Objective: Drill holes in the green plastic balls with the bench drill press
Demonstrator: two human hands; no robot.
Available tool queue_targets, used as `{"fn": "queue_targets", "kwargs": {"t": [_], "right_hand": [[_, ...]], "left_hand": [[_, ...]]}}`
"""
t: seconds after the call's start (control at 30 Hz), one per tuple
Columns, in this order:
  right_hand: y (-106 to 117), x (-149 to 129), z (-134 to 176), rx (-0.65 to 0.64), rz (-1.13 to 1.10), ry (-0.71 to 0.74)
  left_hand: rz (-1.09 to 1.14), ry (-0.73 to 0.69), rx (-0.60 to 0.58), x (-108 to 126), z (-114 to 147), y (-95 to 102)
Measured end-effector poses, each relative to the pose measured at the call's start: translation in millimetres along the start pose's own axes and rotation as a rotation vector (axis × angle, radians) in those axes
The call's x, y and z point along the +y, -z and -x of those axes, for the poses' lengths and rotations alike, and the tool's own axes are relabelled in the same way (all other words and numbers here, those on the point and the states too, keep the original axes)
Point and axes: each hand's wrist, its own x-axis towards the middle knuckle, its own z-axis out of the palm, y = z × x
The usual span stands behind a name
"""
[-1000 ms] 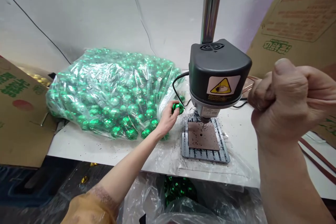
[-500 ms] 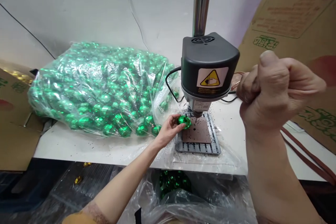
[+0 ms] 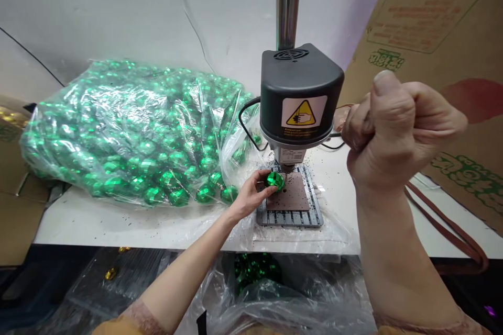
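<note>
My left hand [image 3: 253, 191] pinches a shiny green faceted ball [image 3: 274, 181] between thumb and fingers, just left of the bit. Above it stands a small bench drill press [image 3: 301, 94] with a black motor cover and a yellow warning label. Its chuck [image 3: 288, 168] points down at a brown board [image 3: 293, 196] on the slotted metal base [image 3: 288, 218]. On the right, my right hand [image 3: 401, 131] is closed in a fist around the drill press handle; a short rod [image 3: 337, 135] leads into it, and the grip itself is hidden by the fingers.
A large clear bag [image 3: 129, 131] full of green balls lies left of the drill. Below the table edge, an open plastic bag [image 3: 314, 288] holds more green balls [image 3: 257, 269]. Cardboard boxes [image 3: 424, 78] flank both sides. Dark shavings dot the white table [image 3: 118, 225].
The green ball has turned in my left fingers and come nearer the bit. My right hand stays closed on the handle. The whole view has shifted slightly.
</note>
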Motion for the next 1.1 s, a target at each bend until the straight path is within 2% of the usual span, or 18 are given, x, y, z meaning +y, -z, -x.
{"fn": "queue_targets", "kwargs": {"t": [0.57, 0.83, 1.1], "right_hand": [[-0.5, -0.3, -0.4, 0.020, -0.017, -0.020], [0.1, -0.1, 0.9, 0.015, -0.007, -0.017], [0.7, 2.1, 0.7, 0.010, -0.008, -0.001]], "left_hand": [[-0.146, -0.044, -0.035, 7.8, -1.6, -3.4], [-0.241, -0.157, -0.001, 10.8, -2.5, -15.3], [-0.165, -0.034, 0.101, 7.2, 2.7, -34.7]]}}
